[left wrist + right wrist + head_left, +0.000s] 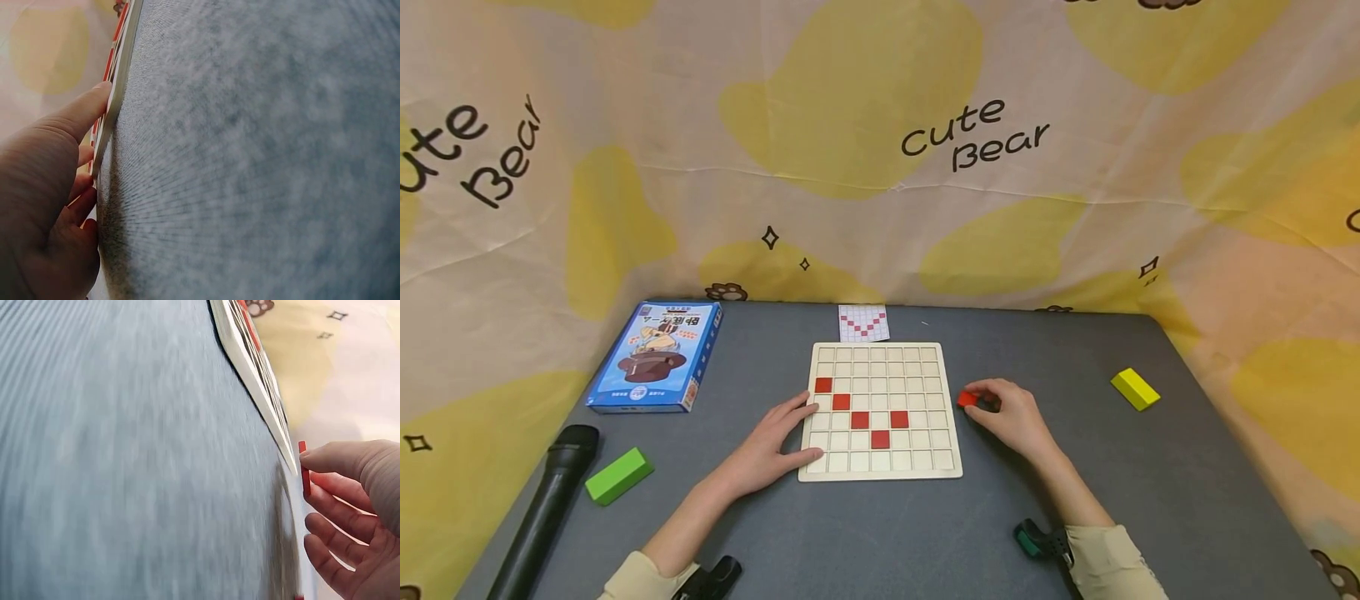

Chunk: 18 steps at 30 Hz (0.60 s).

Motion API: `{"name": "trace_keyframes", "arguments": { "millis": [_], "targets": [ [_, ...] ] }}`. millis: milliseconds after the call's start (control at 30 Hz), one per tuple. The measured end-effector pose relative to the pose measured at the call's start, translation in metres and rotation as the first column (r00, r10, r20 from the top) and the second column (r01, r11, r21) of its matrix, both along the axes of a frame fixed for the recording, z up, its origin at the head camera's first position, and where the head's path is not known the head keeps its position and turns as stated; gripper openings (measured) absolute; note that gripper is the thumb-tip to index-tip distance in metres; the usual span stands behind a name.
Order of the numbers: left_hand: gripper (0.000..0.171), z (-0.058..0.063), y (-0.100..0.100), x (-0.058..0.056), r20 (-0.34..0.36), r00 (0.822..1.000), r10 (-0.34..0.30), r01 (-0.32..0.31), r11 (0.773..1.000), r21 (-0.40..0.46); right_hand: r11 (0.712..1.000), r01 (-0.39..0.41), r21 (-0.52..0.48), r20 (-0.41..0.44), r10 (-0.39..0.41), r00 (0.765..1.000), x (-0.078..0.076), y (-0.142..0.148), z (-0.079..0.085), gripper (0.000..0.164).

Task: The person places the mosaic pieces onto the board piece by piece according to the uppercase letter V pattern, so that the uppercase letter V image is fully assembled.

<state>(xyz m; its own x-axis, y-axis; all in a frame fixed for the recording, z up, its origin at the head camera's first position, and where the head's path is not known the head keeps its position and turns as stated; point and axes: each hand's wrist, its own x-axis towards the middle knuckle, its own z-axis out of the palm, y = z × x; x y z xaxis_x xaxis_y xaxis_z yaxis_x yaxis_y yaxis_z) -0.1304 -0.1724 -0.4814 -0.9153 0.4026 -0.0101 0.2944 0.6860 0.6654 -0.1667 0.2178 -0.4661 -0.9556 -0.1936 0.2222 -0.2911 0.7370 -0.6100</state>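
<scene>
A pale grid board (917, 462) lies mid-table, with several red square tiles (880, 439) set in a V-like pattern in its cells. My left hand (767, 450) rests at the board's left edge, thumb and fingertips touching the rim; the left wrist view shows the thumb (87, 112) along that edge. Just off the board's right side, my right hand (1011, 414) pinches a red tile (967, 399) between thumb and fingers. In the right wrist view this tile (305, 469) appears edge-on, close to the board's corner.
Behind the board lies a small pattern card (863, 323) with a red V of squares. At the left are a blue box (655, 358), a green block (620, 477) and a black microphone-shaped object (550, 500). A yellow block (1136, 389) sits far right. A printed cloth hangs behind the table.
</scene>
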Motion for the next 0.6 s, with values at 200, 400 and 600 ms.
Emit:
{"name": "trace_keyframes", "arguments": {
  "millis": [200,400,600],
  "targets": [
    [0.074,0.0,0.0,0.0,-0.001,1.0,-0.005,0.005,1.0,0.003,0.999,-0.042,-0.031,0.003,0.042,0.999,-0.003,-0.021,0.0,0.028],
    [0.075,0.0,0.0,-0.001,-0.001,1.0,-0.004,0.004,1.0,0.002,0.993,-0.1,-0.065,0.012,0.101,0.995,-0.007,-0.041,0.001,0.027],
    [0.075,0.0,0.0,0.0,0.002,1.0,-0.003,0.003,1.0,0.006,0.988,-0.151,-0.042,0.002,0.151,0.989,-0.012,-0.054,0.0,0.026]
  ]
}}
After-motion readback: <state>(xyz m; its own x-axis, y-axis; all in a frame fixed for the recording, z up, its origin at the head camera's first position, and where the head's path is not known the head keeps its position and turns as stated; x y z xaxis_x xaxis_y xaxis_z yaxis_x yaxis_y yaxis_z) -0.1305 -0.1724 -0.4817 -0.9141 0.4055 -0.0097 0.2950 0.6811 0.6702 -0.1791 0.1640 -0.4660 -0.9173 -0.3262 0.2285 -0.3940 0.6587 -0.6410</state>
